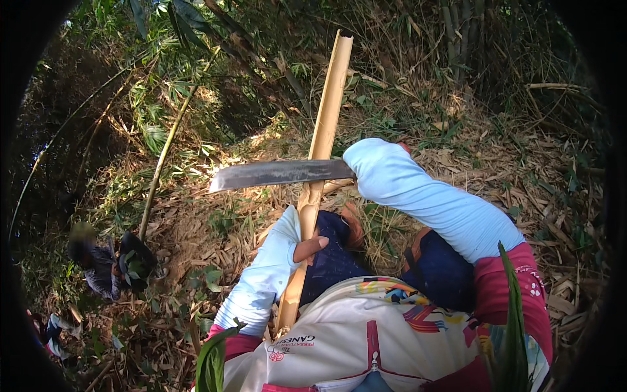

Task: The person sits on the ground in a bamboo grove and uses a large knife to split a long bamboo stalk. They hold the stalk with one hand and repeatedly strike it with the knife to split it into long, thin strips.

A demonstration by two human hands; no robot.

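A long split piece of bamboo (328, 111), pale and hollowed on its upper face, slants up and away from my lap. My left hand (302, 245) is wrapped round its lower part, thumb across the front. In my right hand (382, 163) is the handle of a machete (281, 173); its wide dark blade points left and lies across the bamboo above my left hand. Whether the edge touches the bamboo I cannot tell. Light blue sleeves cover both my forearms and much of the hands, hiding most of the right fingers.
Dry leaves and bamboo litter (189, 242) cover the ground. A thin bamboo stem (166, 147) leans at the left. Another person (108, 264) crouches at the far left. Dense bamboo clumps (460, 39) stand behind. Green leaves (513, 320) rise close to my right arm.
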